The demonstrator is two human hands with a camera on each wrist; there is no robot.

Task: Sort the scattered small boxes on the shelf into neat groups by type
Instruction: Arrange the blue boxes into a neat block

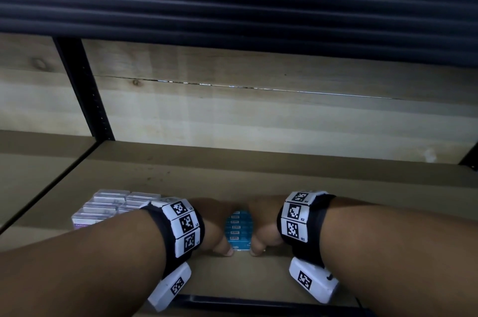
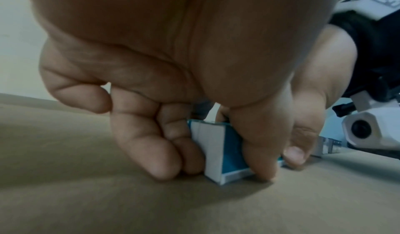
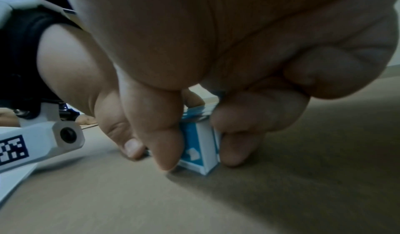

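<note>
Here the wooden shelf spreads broad and brown under a dark upper tier, with a pale plank wall behind it. Toward the person's left, well apart from the work, a block of white-and-purple boxes already stands in tidy rows. Nearer the front edge, between the two wrists, sits the row of blue boxes, packed face to face and running away from the viewer. The left hand curls around the row's left side, its fingers pressed to the white flank and its thumb over the near face. The right hand mirrors it, with fingertips against the opposite flank and thumb on the front, so both hands close on the same row. The cartons look like thin printed card, likely light and fairly stiff along the edges but easy to dent on a broad face. As a loose row they would probably buckle or fan out in the middle if lifted. The sounder hold seems to be the one shown: low on the two long sides and the near end, squeezing gently inward while sliding the row along the shelf rather than raising it.
</note>
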